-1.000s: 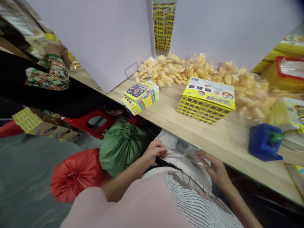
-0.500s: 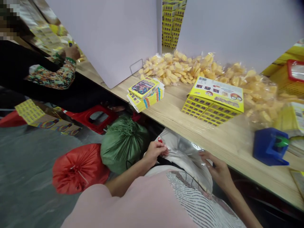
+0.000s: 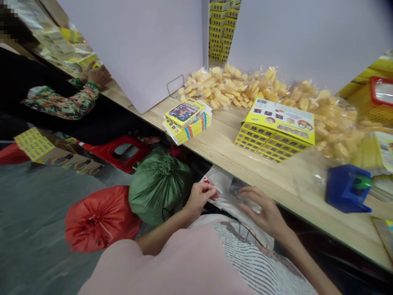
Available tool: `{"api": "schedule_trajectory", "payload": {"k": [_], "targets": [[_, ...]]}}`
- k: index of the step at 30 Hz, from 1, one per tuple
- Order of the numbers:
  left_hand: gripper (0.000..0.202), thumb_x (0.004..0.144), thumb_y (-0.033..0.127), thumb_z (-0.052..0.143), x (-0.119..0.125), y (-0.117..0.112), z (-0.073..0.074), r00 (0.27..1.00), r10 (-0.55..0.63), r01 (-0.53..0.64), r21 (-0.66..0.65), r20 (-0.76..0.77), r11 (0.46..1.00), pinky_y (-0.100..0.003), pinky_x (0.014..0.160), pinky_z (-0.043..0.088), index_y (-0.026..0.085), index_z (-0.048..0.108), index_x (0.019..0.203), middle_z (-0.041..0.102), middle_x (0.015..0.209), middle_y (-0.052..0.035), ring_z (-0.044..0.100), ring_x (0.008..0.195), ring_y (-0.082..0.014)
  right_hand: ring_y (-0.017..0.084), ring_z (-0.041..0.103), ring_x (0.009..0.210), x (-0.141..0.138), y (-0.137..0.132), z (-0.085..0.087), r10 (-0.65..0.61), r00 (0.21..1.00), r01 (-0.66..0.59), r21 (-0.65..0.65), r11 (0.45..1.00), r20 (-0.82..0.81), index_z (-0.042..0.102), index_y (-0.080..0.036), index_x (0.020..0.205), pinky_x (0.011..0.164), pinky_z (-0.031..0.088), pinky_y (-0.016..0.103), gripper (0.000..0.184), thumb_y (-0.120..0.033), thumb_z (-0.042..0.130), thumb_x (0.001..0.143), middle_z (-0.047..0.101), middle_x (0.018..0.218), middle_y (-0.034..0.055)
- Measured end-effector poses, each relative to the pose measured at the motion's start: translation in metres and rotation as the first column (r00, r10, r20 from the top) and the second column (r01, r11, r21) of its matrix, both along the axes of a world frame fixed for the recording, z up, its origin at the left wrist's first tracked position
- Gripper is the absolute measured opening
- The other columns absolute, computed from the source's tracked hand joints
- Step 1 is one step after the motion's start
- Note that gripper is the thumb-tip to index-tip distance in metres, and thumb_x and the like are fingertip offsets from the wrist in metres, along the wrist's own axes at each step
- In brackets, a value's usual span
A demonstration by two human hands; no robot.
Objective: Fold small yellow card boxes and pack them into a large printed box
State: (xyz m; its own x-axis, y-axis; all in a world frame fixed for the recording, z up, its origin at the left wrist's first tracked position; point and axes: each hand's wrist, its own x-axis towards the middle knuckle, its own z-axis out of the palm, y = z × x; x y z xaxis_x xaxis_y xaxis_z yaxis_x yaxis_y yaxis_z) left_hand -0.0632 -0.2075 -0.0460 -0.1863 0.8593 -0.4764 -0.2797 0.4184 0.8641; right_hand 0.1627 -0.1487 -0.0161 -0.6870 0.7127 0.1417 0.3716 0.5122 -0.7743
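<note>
My left hand (image 3: 201, 196) is closed in a pinch on the edge of a clear plastic bag (image 3: 225, 192) that lies on my lap, just below the front edge of the wooden table (image 3: 242, 164). My right hand (image 3: 264, 209) rests on top of the same bag, fingers curled and pointing left, pressing on the plastic. On the table lie a small stack of colourful yellow packs (image 3: 187, 119) and a stack of flat yellow boxes (image 3: 276, 129).
A heap of bagged yellow pieces (image 3: 260, 88) runs along the white dividers (image 3: 141, 45). A blue tape dispenser (image 3: 346, 188) stands at right. On the floor lie a green sack (image 3: 158, 186), a red sack (image 3: 98, 219) and a red stool (image 3: 119, 153). A co-worker's patterned sleeve (image 3: 61, 104) reaches from the left.
My right hand has slid left across the plastic bag, toward my left hand. My left hand has kept its pinch in place. The co-worker's hand has moved further onto their bench.
</note>
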Motion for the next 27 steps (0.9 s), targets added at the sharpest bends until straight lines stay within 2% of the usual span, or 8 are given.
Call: {"api": "schedule_trajectory", "payload": {"k": [3,6,10,14,17,20,22,27], "targets": [[0.016,0.073,0.026,0.067,0.001,0.002,0.004,0.995,-0.034,0.042,0.077,-0.095,0.996,-0.025,0.059,0.047,0.013,0.072,0.065,0.069,0.062,-0.0046,0.059,0.057,-0.0148,0.021,0.064,0.090,-0.043,0.009,0.002,0.027,0.999,-0.026,0.038,0.999,-0.046,0.067,-0.021,0.101,0.079,0.052,0.033,0.017,-0.026,0.052,0.094,0.067,0.097,0.0087],[0.015,0.073,0.021,0.064,0.002,0.005,0.007,0.984,-0.075,0.095,0.122,-0.159,0.988,-0.025,0.059,0.046,0.014,0.072,0.062,0.068,0.060,-0.0032,0.059,0.057,-0.0147,0.017,0.064,0.078,-0.067,0.015,-0.004,0.071,0.996,-0.073,0.051,0.996,0.058,0.069,-0.020,0.091,0.071,0.049,0.028,0.018,-0.020,0.052,0.094,0.067,0.086,0.0053],[0.015,0.073,0.021,0.063,0.002,0.007,0.007,0.970,-0.099,0.131,0.135,-0.223,0.982,-0.025,0.058,0.046,0.014,0.072,0.063,0.068,0.059,-0.0031,0.060,0.057,-0.0151,0.015,0.061,0.069,-0.073,0.016,-0.005,0.092,0.971,-0.125,0.145,0.982,0.219,0.067,-0.017,0.078,0.062,0.041,0.024,0.021,-0.009,0.052,0.090,0.065,0.077,0.0037],[0.017,0.075,0.022,0.062,0.002,0.008,0.002,0.938,-0.129,0.186,0.153,-0.322,0.971,-0.025,0.058,0.044,0.014,0.071,0.063,0.067,0.061,-0.0033,0.059,0.058,-0.0150,0.016,0.056,0.063,-0.074,0.015,-0.002,0.086,0.930,-0.205,0.307,0.929,0.359,0.062,-0.015,0.073,0.056,0.033,0.025,0.020,-0.002,0.052,0.084,0.061,0.071,0.0043],[0.018,0.075,0.018,0.059,0.002,0.008,-0.002,0.915,-0.144,0.217,0.160,-0.376,0.963,-0.023,0.056,0.040,0.015,0.069,0.060,0.064,0.059,-0.0017,0.056,0.057,-0.0137,0.017,0.054,0.062,-0.077,0.015,-0.003,0.088,0.908,-0.247,0.356,0.901,0.409,0.058,-0.016,0.071,0.056,0.032,0.026,0.018,-0.001,0.052,0.081,0.058,0.069,0.0047],[0.019,0.074,0.015,0.056,0.002,0.008,-0.002,0.917,-0.149,0.226,0.175,-0.370,0.958,-0.023,0.057,0.038,0.015,0.066,0.057,0.061,0.057,-0.0007,0.053,0.056,-0.0125,0.018,0.054,0.062,-0.079,0.016,-0.006,0.089,0.918,-0.234,0.349,0.907,0.387,0.055,-0.016,0.073,0.056,0.033,0.027,0.017,-0.004,0.050,0.083,0.058,0.071,0.0053],[0.018,0.074,0.017,0.057,0.003,0.008,-0.001,0.937,-0.141,0.208,0.186,-0.319,0.960,-0.023,0.058,0.039,0.015,0.065,0.058,0.061,0.058,-0.0010,0.053,0.058,-0.0128,0.017,0.054,0.062,-0.079,0.017,-0.009,0.077,0.946,-0.179,0.309,0.934,0.316,0.053,-0.017,0.072,0.057,0.035,0.027,0.017,-0.007,0.048,0.086,0.057,0.070,0.0044],[0.014,0.071,0.019,0.060,0.004,0.008,0.004,0.978,-0.122,0.150,0.168,-0.167,0.974,-0.024,0.061,0.041,0.014,0.066,0.060,0.062,0.058,-0.0012,0.054,0.058,-0.0131,0.014,0.054,0.058,-0.077,0.015,-0.021,-0.014,0.990,0.002,0.087,0.996,0.138,0.051,-0.020,0.071,0.057,0.037,0.024,0.017,-0.008,0.047,0.083,0.058,0.066,-0.0001]]}}
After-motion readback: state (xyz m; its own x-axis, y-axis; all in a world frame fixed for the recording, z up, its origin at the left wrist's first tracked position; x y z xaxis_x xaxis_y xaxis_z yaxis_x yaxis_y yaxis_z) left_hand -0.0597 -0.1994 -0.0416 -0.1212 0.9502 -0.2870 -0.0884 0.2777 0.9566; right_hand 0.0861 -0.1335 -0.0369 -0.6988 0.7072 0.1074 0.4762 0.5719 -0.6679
